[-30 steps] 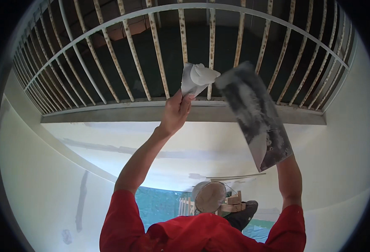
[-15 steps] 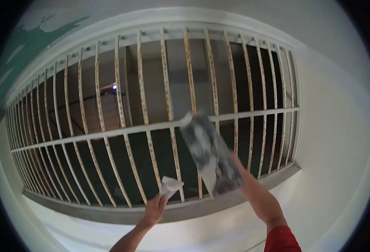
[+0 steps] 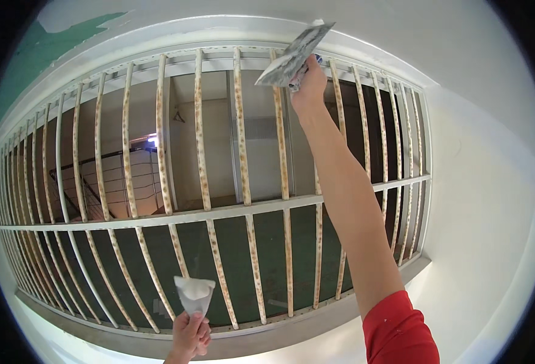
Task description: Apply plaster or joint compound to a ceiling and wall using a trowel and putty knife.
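My right arm reaches high, and my right hand (image 3: 312, 88) is closed round the handle of a plastering trowel (image 3: 296, 54). The trowel's grey blade is smeared with white and held aslant in front of the window's top edge. A little white paste shows at its upper tip; I cannot tell whether the blade touches the surface above. Low in front of the bars, my left hand (image 3: 190, 335) grips a putty knife (image 3: 195, 301) upright by its handle. A lump of white putty (image 3: 198, 287) sits on the knife's wide blade.
A barred window grille (image 3: 231, 213) with rust-spotted white bars spans the view, above a grey sill (image 3: 292, 331). Green patches (image 3: 49, 51) show through peeling white at the upper left. A white wall (image 3: 477, 200) stands on the right.
My right hand has swung the trowel up from mid-window to the top edge and turned its blade. My left hand with the putty knife has dropped lower and to the left in view.
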Demonstrator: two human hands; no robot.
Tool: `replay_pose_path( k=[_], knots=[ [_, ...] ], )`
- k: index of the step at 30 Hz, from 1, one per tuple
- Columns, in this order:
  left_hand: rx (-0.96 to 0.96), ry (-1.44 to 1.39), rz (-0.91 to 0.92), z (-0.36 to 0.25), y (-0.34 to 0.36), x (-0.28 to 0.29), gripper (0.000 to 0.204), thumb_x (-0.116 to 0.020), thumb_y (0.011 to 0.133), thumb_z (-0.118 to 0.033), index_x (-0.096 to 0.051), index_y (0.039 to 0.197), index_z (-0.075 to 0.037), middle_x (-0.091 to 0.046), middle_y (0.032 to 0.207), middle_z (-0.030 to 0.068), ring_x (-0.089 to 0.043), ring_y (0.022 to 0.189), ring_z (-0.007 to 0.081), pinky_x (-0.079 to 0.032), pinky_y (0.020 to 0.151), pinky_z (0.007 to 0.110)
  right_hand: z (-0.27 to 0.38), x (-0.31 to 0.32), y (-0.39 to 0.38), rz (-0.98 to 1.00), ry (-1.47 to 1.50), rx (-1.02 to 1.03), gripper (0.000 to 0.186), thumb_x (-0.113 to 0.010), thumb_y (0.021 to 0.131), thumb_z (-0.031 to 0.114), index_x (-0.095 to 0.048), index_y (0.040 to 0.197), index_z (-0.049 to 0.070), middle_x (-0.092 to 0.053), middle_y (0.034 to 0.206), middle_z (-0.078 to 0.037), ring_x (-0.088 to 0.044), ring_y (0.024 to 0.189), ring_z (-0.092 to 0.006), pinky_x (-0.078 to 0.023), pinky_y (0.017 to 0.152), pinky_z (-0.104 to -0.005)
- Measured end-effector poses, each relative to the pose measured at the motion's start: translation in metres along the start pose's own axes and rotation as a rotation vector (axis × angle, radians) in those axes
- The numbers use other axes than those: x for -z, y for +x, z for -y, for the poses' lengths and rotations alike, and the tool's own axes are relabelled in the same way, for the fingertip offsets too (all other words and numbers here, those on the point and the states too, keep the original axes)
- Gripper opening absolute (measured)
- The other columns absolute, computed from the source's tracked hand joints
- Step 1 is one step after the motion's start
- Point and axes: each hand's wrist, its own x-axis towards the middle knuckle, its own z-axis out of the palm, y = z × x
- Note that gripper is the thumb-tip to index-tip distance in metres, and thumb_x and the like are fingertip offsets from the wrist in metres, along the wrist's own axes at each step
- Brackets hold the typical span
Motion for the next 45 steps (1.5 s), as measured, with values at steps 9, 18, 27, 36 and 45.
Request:
replay_pose_path(
  k=[9, 18, 27, 36, 45],
  knots=[
    [-0.021, -0.120, -0.089, 0.018, -0.028, 0.072, 0.018, -0.050, 0.097, -0.009, -0.051, 0.079, -0.010, -0.047, 0.054, -0.0003, -0.040, 0.038, 0.0089, -0.031, 0.033, 0.024, -0.020, -0.045, 0.036, -0.151, 0.192, -0.065, 0.018, -0.046, 0.098, 0.022, -0.049, 0.090, 0.006, -0.050, 0.072, -0.007, -0.047, 0.054, -0.0175, -0.045, 0.049, -0.0356],
    [-0.140, -0.142, -0.210, 0.058, -0.029, 0.123, 0.027, -0.047, 0.103, -0.017, -0.050, 0.076, -0.011, -0.041, 0.050, -0.0023, -0.038, 0.035, 0.0074, -0.025, 0.030, 0.023, -0.113, -0.178, -0.031, -0.089, 0.291, -0.169, 0.026, -0.043, 0.102, 0.030, -0.040, 0.111, 0.006, -0.050, 0.083, -0.011, -0.054, 0.056, -0.0216, -0.053, 0.050, -0.0389],
    [-0.081, -0.278, -0.247, 0.039, -0.037, 0.077, 0.032, -0.049, 0.103, -0.021, -0.052, 0.072, -0.011, -0.041, 0.049, -0.0024, -0.035, 0.032, 0.0080, -0.024, 0.028, 0.024, -0.122, -0.144, -0.144, 0.463, 0.045, -0.780, 0.024, -0.072, 0.089, 0.026, -0.058, 0.095, 0.007, -0.057, 0.071, -0.001, -0.050, 0.049, -0.0078, -0.041, 0.041, -0.0222],
    [-0.078, -0.342, -0.217, 0.040, -0.052, 0.083, 0.040, -0.048, 0.103, -0.024, -0.049, 0.065, -0.011, -0.039, 0.047, -0.0019, -0.032, 0.031, 0.0079, -0.021, 0.028, 0.024, -0.109, -0.235, -0.162, 0.883, -1.168, -0.023, 0.028, -0.060, 0.095, 0.020, -0.058, 0.114, 0.000, -0.060, 0.084, -0.011, -0.061, 0.065, -0.0196, -0.050, 0.049, -0.0321],
    [-0.188, -0.378, -0.338, 0.125, -0.054, 0.113, 0.047, -0.048, 0.103, -0.026, -0.045, 0.058, -0.013, -0.036, 0.044, -0.0025, -0.031, 0.031, 0.0079, -0.020, 0.027, 0.024, -0.245, -0.314, -0.114, 0.853, -1.593, 1.331, 0.032, -0.058, 0.086, 0.006, -0.054, 0.116, 0.000, -0.052, 0.092, -0.017, -0.059, 0.053, -0.0349, -0.053, 0.052, -0.0487]
  ],
)
